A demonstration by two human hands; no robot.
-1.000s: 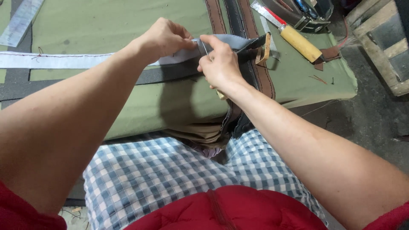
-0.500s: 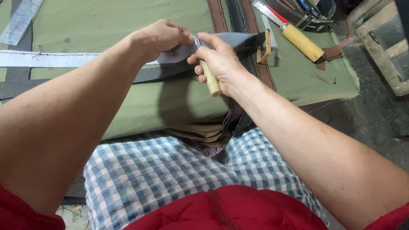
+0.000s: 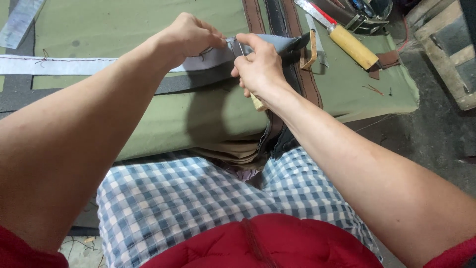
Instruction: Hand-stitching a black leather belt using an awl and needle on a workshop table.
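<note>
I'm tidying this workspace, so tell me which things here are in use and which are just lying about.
In use:
left hand pinching the grey strip
right hand gripping a wooden-handled tool
green canvas underneath

Lying about:
yellow-handled knife
pale strip, far left
wooden crate

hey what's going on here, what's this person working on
A seated person is working on a grey strap that lies across olive green canvas on their lap. The left hand pinches the strap down, while the right hand grips a small wooden-handled tool, its metal tip at the strap. A yellow-handled knife lies untouched to the right.
</note>
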